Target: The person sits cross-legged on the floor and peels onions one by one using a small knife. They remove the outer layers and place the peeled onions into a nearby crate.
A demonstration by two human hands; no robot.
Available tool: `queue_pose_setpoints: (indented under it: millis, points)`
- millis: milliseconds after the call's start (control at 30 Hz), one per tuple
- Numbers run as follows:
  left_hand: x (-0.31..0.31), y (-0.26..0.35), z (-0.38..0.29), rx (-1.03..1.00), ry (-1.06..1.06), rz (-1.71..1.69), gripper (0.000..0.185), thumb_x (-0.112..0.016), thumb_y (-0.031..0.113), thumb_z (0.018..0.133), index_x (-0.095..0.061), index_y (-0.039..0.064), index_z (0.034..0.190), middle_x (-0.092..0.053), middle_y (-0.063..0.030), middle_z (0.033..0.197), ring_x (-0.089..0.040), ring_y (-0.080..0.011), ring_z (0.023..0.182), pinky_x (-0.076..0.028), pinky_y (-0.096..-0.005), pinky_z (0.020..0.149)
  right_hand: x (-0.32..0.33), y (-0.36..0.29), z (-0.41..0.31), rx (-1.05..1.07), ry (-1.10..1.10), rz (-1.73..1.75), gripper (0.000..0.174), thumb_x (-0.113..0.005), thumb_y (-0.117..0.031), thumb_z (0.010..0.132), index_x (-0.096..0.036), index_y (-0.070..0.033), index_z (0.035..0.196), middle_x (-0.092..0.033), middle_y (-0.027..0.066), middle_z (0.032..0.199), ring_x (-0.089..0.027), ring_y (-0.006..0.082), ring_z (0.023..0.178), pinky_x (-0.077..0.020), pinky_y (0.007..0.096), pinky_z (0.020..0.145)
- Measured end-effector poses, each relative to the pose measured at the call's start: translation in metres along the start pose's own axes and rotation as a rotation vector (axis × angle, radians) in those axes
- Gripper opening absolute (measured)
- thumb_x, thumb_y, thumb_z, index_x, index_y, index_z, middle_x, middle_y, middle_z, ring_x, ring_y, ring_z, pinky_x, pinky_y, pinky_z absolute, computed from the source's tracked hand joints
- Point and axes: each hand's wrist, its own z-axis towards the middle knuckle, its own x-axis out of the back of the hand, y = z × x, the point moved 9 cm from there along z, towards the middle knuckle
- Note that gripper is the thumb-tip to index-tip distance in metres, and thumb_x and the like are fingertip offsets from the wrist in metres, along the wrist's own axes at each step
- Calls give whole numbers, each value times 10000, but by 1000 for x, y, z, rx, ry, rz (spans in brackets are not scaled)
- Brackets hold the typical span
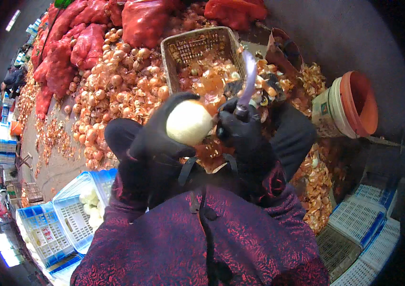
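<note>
My left hand [152, 132], in a black glove, grips a peeled white onion [189, 122] from its left side. Close by the onion's right side is my right hand [241, 125], also black-gloved, closed around a curved, pale purple tool [249, 73]. The tool points up and away from me; its exact kind is unclear. Whether the right fingertips touch the onion cannot be made out. Beyond both hands stands a dirty plastic crate [166, 66] with loose onion skins [211, 80] inside. Skins also lie below the hands, between my knees.
Unpeeled onions [116, 82] spread over the floor at left, before red mesh sacks [149, 23]. Plastic buckets [325, 107] lie tipped at right. At lower left, a blue-and-white crate [75, 214] holds peeled onions [93, 207]. More crates [358, 211] are stacked at lower right.
</note>
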Motion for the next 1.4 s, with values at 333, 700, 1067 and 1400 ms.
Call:
queue_pose_setpoints:
  millis: [333,700,1067,1400]
  points:
    - [-14,-70,10,270,150,-533,826,-753,172,575,-375,20,1293,-487,-104,1196,-502,-222,1091,-421,-337,932,7,4,6,195,114,-199,21,-547,-19,805,-550,-17,826,-554,38,609,-529,95,510,-431,218,470]
    - [-49,-139,3,213,1,-850,952,-759,326,512,-340,0,1302,-463,-196,1256,-484,-320,1148,-394,-438,978,33,88,-3,-361,210,734,170,-536,-240,800,-477,-136,679,-417,-15,534,-403,123,427,-324,258,354]
    - [-37,-128,-14,154,193,-1095,1055,-776,453,500,-299,30,1340,-400,-170,1328,-436,-324,1190,-362,-462,1002,86,122,6,-509,242,759,157,-554,-247,823,-471,-184,706,-401,-77,569,-378,73,460,-341,227,386]
    - [-10,-86,-3,102,138,-576,928,-755,378,510,-372,13,1273,-497,-177,1203,-524,-307,1092,-433,-420,934,47,12,-23,485,-24,-1080,217,-577,-261,841,-592,-85,967,-594,153,795,-600,307,666,-485,385,568]
